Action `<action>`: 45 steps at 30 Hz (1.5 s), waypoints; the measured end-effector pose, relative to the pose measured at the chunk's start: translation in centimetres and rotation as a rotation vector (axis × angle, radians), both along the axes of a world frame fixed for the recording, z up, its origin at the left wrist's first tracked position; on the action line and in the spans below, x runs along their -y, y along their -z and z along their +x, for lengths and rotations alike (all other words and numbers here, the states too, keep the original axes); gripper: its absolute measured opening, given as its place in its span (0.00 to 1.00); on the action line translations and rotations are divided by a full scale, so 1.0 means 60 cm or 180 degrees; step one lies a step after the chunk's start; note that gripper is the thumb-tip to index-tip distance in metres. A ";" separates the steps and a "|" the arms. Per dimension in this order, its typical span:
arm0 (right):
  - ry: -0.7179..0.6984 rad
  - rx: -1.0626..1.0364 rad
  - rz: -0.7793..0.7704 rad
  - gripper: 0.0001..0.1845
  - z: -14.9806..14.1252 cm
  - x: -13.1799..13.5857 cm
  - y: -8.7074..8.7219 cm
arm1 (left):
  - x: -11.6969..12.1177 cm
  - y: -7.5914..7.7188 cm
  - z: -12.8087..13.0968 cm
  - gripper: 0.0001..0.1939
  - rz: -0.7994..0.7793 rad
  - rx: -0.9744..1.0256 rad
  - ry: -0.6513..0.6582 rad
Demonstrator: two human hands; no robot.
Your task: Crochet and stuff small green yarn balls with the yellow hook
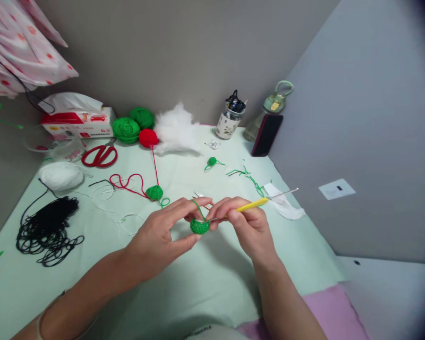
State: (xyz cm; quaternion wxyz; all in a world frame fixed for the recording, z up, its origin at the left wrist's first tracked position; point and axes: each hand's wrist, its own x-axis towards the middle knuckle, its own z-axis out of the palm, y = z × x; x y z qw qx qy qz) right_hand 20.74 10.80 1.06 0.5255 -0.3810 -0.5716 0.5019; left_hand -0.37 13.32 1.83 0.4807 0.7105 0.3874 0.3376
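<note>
My left hand [163, 236] pinches a small, rounded green crochet piece [199, 226] between thumb and fingers, above the middle of the table. A strand of green yarn runs from the piece up over my left index finger. In my right hand [246, 224] is a crochet hook with a yellow handle [252, 205], gripped by thumb and fingers. One thin metal end of the hook reaches the top edge of the green piece; the other end points up to the right. Behind my hands lies a small green ball [154, 192] beside red yarn.
At the back stand a tissue box [80, 123], green yarn balls [126, 130], a red ball [148, 138], white stuffing [179, 127], a pen jar [230, 122], a bottle [273, 104] and a phone [267, 135]. Red scissors [99, 156], white yarn [61, 176] and black yarn [49, 229] lie left.
</note>
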 end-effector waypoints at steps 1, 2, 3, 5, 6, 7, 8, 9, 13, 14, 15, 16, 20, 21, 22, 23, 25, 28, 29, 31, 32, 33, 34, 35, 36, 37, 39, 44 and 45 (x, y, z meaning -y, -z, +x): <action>-0.0027 0.0140 0.0064 0.13 0.002 0.001 -0.004 | 0.000 0.002 0.000 0.25 0.0083 -0.0049 0.0051; -0.0067 0.0297 0.0134 0.13 0.003 0.002 -0.007 | 0.000 0.004 0.000 0.25 0.0176 -0.0098 0.0106; -0.0107 0.0466 0.0224 0.12 0.004 0.003 -0.010 | 0.000 0.007 0.000 0.25 0.0265 -0.0140 0.0146; -0.0128 0.0829 0.0494 0.11 0.002 0.007 -0.012 | 0.002 0.012 0.002 0.26 0.0372 -0.0207 0.0144; -0.0108 0.1022 0.0685 0.10 0.001 0.009 -0.011 | 0.003 0.014 0.003 0.27 0.0384 -0.0240 0.0104; -0.0063 0.1198 0.0901 0.09 -0.002 0.011 -0.010 | 0.004 0.015 0.005 0.27 0.0369 -0.0278 0.0040; -0.0003 0.1336 0.1107 0.09 -0.004 0.013 -0.009 | 0.005 0.015 0.006 0.28 0.0341 -0.0315 -0.0041; 0.0052 0.1420 0.1270 0.09 -0.005 0.014 -0.008 | 0.007 0.014 0.007 0.28 0.0312 -0.0344 -0.0117; -0.0018 0.1180 0.1084 0.09 0.001 0.013 -0.014 | 0.009 0.011 0.008 0.24 0.0546 -0.0331 -0.0054; -0.0111 0.1090 0.0924 0.10 0.004 0.011 -0.017 | 0.009 0.011 0.008 0.21 0.0673 -0.0328 0.0081; -0.0188 0.1052 0.0813 0.11 0.007 0.009 -0.019 | 0.009 0.012 0.008 0.19 0.0778 -0.0337 0.0215; -0.0237 0.1084 0.0776 0.11 0.009 0.008 -0.019 | 0.008 0.013 0.008 0.17 0.0836 -0.0354 0.0310; -0.0023 0.1597 0.1351 0.08 0.000 0.012 -0.005 | 0.009 0.020 0.013 0.23 0.0691 -0.0413 0.0039; 0.0099 0.1699 0.1568 0.08 -0.005 0.014 0.001 | 0.010 0.020 0.014 0.25 0.0633 -0.0434 -0.0092; 0.0210 0.1760 0.1758 0.09 -0.010 0.015 0.005 | 0.011 0.020 0.015 0.26 0.0596 -0.0459 -0.0197; 0.0298 0.1764 0.1888 0.09 -0.014 0.017 0.009 | 0.012 0.020 0.015 0.25 0.0583 -0.0476 -0.0266; 0.0365 0.1558 0.1845 0.09 -0.017 0.016 0.011 | 0.013 0.019 0.015 0.25 0.0621 -0.0473 -0.0322; 0.0192 0.0931 0.1108 0.10 -0.006 0.009 0.004 | 0.015 0.019 0.012 0.25 0.0865 -0.0357 -0.0191; 0.0056 0.0756 0.0845 0.11 -0.001 0.006 0.001 | 0.015 0.019 0.011 0.24 0.0949 -0.0333 -0.0071; -0.0183 0.0620 0.0555 0.11 0.007 0.001 -0.001 | 0.016 0.021 0.010 0.18 0.1013 -0.0333 0.0162; -0.0207 0.0665 0.0583 0.11 0.008 0.001 0.000 | 0.016 0.021 0.011 0.16 0.0954 -0.0346 0.0189; -0.0145 0.0776 0.0736 0.10 0.007 0.001 0.003 | 0.016 0.022 0.012 0.17 0.0836 -0.0349 0.0128; -0.0012 0.0938 0.0976 0.10 0.004 0.003 0.007 | 0.017 0.022 0.014 0.19 0.0678 -0.0334 -0.0001; 0.0149 0.1123 0.1304 0.09 -0.001 0.006 0.013 | 0.017 0.022 0.016 0.22 0.0497 -0.0302 -0.0165; 0.0309 0.1318 0.1641 0.09 -0.006 0.010 0.018 | 0.018 0.021 0.018 0.26 0.0306 -0.0250 -0.0329; 0.0465 0.1488 0.1942 0.10 -0.012 0.014 0.024 | 0.019 0.019 0.020 0.28 0.0118 -0.0177 -0.0457; 0.0745 0.1814 0.2388 0.13 -0.019 0.022 0.033 | 0.022 0.015 0.024 0.29 -0.0212 0.0013 -0.0586; 0.0940 0.1751 0.2601 0.17 -0.022 0.025 0.036 | 0.031 0.012 0.027 0.25 -0.0416 0.0408 -0.0797; 0.0896 0.1524 0.2432 0.16 -0.021 0.023 0.034 | 0.032 0.012 0.026 0.25 -0.0364 0.0425 -0.0835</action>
